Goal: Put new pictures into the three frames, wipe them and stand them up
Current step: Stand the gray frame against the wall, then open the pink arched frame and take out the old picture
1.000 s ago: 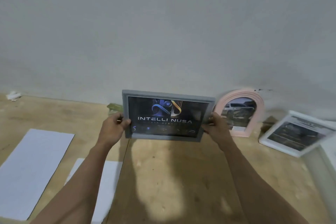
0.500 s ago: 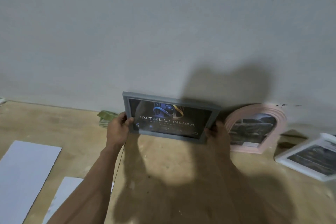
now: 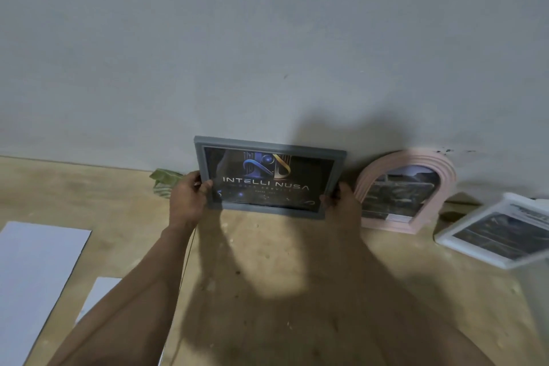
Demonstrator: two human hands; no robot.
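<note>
A grey rectangular frame (image 3: pixel 269 150) with a dark "INTELLI NUSA" picture stands on the wooden table, its top edge against the wall. My left hand (image 3: pixel 185 200) grips its left side and my right hand (image 3: pixel 341 202) grips its lower right corner. To the right, a pink arched frame (image 3: pixel 427 157) with a dark photo leans upright against the wall. Farther right, a white frame (image 3: pixel 445 239) with a picture lies tilted at the edge of view.
White sheets (image 3: pixel 35 270) lie flat on the table (image 3: pixel 267 246) at the left, a smaller one (image 3: pixel 102 291) beside my left forearm. A crumpled green cloth (image 3: pixel 165 180) sits by the wall behind my left hand. A pale box corner (image 3: pixel 531 291) shows at the right.
Both hands have carried the grey frame away from me to the wall, where its bottom now rests on the table. My shadow has spread over the table and the pink frame.
</note>
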